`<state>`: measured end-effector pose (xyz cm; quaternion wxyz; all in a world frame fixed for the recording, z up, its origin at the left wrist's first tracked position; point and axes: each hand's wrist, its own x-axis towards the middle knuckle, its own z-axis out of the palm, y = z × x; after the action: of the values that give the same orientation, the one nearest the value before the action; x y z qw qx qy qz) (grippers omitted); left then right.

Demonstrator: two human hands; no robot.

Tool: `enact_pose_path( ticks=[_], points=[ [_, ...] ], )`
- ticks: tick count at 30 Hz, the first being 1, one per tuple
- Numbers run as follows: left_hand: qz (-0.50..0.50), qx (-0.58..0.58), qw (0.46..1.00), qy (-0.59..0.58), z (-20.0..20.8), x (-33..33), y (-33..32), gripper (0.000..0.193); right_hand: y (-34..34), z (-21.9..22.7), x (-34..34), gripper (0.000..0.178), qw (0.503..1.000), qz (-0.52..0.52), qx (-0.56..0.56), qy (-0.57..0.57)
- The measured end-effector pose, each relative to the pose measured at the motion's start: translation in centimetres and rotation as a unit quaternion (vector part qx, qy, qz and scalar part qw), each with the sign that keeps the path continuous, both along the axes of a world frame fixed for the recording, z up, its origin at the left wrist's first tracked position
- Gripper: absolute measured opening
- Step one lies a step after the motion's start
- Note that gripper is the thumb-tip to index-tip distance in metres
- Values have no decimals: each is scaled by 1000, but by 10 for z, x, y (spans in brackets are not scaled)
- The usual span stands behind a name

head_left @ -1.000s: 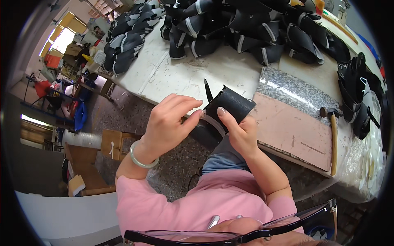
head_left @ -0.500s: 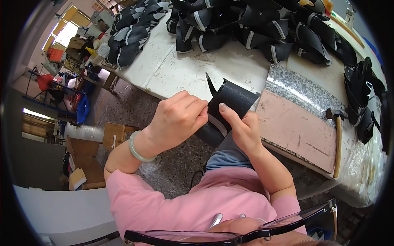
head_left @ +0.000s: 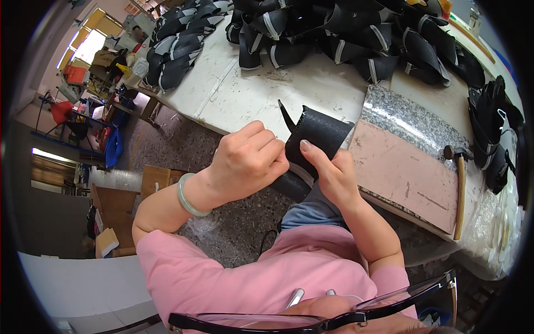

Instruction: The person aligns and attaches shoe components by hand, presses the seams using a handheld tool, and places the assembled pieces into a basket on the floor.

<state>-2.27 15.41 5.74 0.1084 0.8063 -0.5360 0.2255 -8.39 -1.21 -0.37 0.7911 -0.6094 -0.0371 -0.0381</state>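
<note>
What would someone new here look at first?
Probably the big heap of black pieces, across the far side of the white table. Next, the curled black piece in the right hand. Then the hammer, lying at the right end of the pink board.

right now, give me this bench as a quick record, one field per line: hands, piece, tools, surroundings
left hand: left hand curled closed at the black piece's left side; whether it grips anything is hidden
right hand: right hand holds the black piece, thumb on top
piece: curved, with a notched upper edge
tool: hammer, wooden handle, beside the pink board's right end
work surface: pink board on a grey speckled slab
far side: heap of black pieces with pale strips, on the white table
</note>
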Motion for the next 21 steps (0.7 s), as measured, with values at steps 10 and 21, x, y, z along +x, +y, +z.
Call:
enact_pose_path(
  ticks=[10, 21],
  points=[
    [90, -121, 897, 416, 11, -2, 7, 6, -4, -1, -1, 20, 990, 26, 127, 61],
    [140, -103, 754, 634, 15, -1, 14, 15, -4, -1, -4, 21, 982, 15, 162, 94]
  ],
)
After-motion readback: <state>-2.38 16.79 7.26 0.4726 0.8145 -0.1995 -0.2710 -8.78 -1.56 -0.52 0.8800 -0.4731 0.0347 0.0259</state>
